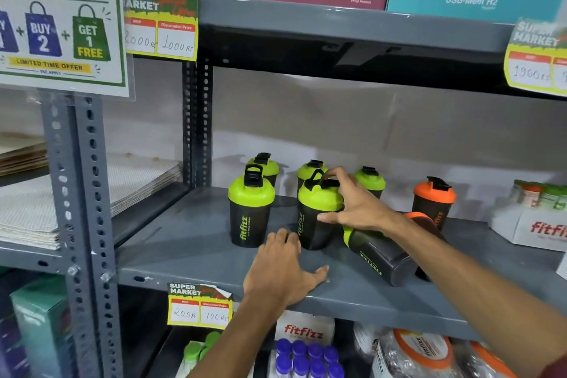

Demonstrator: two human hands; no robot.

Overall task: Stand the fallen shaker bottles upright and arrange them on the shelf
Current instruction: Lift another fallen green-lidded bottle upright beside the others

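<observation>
Several black shaker bottles with green lids stand upright on the grey shelf [190, 242]. My right hand [357, 204] grips the lid of one upright green-lidded bottle [313, 224] near the shelf's middle. Just left of it stands another upright bottle [250, 215]. My left hand [283, 267] lies flat on the shelf in front of them, fingers spread, holding nothing. A green-lidded bottle [380, 255] lies on its side under my right forearm. An orange-lidded bottle [425, 224] lies behind it, mostly hidden by the arm. One orange-lidded bottle [434, 199] stands upright at the back right.
Three more green-lidded bottles [369, 181] stand in a back row. A white Fitfizz box [534, 228] with small bottles sits at the shelf's right end. A perforated steel post [198, 123] bounds the left. The upper shelf [337, 24] hangs overhead with headset boxes.
</observation>
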